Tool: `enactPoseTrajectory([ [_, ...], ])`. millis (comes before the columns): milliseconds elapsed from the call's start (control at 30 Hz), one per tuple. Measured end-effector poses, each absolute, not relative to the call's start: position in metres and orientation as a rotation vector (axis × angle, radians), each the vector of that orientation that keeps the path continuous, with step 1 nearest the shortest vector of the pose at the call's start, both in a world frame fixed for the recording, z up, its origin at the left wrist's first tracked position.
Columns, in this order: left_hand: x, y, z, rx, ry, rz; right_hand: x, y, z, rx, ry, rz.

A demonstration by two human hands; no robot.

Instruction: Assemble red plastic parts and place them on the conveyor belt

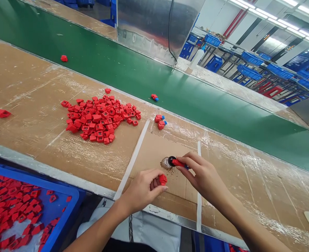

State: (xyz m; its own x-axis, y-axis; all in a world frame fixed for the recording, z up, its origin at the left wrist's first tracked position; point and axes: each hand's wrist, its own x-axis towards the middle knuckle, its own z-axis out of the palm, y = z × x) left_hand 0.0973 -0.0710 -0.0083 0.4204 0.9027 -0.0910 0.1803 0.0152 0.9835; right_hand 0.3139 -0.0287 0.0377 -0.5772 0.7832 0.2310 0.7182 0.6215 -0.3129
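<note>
My left hand is closed on a small red plastic part, pinched between thumb and fingers above the cardboard-covered bench. My right hand grips a red-handled tool whose black tip sits over a small round metal dish on the bench. A heap of red plastic parts lies to the upper left of both hands.
A green conveyor belt runs behind the bench, carrying a red part and a red-and-blue piece. Two red-and-blue pieces lie by the belt's edge. A blue bin of red parts stands at bottom left. A lone red part lies at far left.
</note>
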Motion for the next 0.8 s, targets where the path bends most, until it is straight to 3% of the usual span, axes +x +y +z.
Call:
enactPoseTrajectory([
  [400, 0.096, -0.071, -0.007, 1.389, 1.014, 0.748, 0.316, -0.028, 0.046, -1.269, -2.306, 0.276],
  [800, 0.093, -0.073, -0.013, 1.099, 0.765, 0.73, 0.297, -0.072, 0.04, -1.211, -2.133, 0.609],
])
